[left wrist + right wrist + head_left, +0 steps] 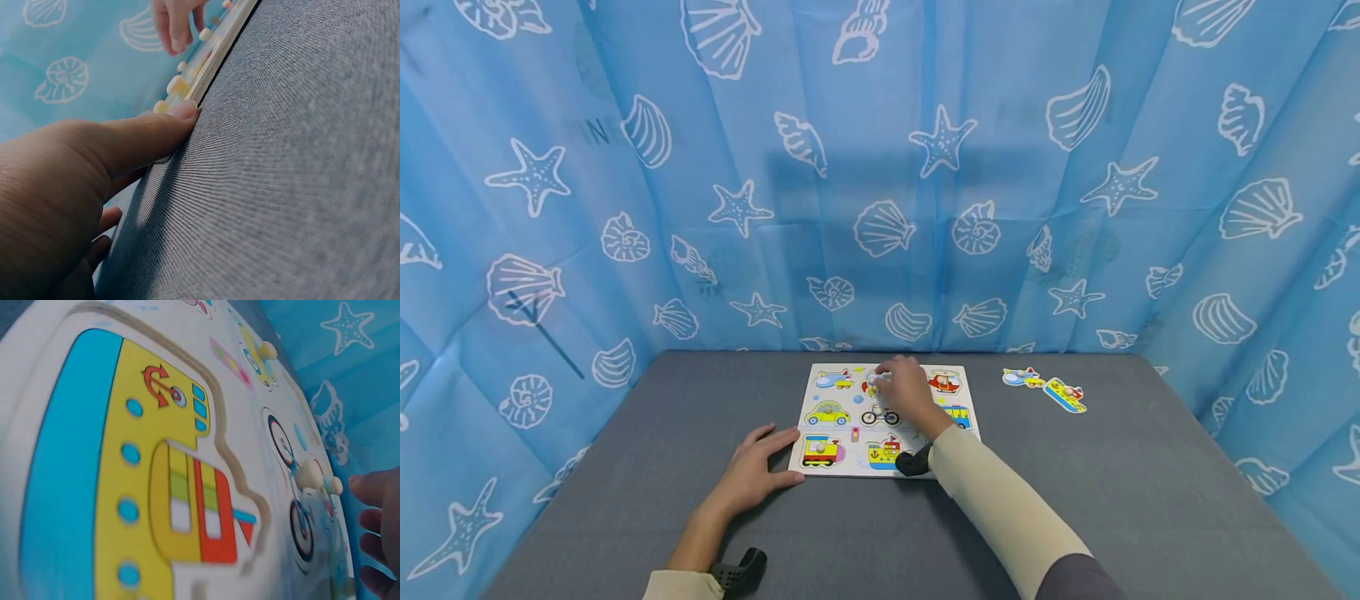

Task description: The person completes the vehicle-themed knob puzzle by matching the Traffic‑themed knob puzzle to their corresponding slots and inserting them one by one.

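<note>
A white wooden puzzle board (842, 427) with vehicle pictures lies on the table. My left hand (757, 471) rests at its left side, its thumb (150, 134) touching the board's edge at the near corner. Over the far middle of the board reaches my right hand (912, 390), fingers pointing down with gaps between them, close to a knob (336, 485). Nearer on the board are a bicycle piece (880, 415) with a knob and a boat-shaped recess (112, 456) with a boat printed inside. My right hand partly covers the far middle piece.
Two loose puzzle pieces lie right of the board: a plane (1022, 377) and a boat (1065, 396). Other places on the board show a car (828, 412), a train (820, 451), a helicopter (944, 382) and a bus (957, 416). A blue shell-print curtain (880, 275) stands behind the grey table.
</note>
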Action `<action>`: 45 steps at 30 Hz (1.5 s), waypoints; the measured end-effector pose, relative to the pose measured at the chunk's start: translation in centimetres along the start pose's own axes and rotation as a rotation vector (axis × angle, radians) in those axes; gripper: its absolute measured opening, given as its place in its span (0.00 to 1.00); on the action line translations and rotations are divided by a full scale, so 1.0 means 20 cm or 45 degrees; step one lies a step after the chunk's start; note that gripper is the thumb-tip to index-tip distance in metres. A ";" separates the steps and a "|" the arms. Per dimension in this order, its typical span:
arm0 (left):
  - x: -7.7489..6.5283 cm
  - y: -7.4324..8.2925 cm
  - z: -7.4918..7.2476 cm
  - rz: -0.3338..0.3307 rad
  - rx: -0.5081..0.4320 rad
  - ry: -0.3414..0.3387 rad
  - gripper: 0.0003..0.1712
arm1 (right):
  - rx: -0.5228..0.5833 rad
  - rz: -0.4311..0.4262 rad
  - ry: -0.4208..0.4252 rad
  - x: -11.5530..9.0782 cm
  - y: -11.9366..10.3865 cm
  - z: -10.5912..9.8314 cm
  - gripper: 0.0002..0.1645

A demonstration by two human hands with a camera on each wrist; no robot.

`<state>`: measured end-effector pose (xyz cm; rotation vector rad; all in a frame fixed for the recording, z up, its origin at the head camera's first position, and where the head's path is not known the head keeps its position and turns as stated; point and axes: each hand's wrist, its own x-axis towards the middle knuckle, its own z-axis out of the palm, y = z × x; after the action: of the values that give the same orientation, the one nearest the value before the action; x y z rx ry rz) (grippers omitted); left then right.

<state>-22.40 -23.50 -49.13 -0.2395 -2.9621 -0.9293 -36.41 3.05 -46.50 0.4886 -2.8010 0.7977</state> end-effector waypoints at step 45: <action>-0.01 0.01 0.00 -0.010 0.010 0.004 0.43 | 0.184 0.113 0.261 -0.35 0.62 -0.56 0.15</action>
<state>-22.20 -23.35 -49.02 -0.2261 -2.9655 -0.9175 -33.46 20.76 -44.94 0.2874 -2.6034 1.0127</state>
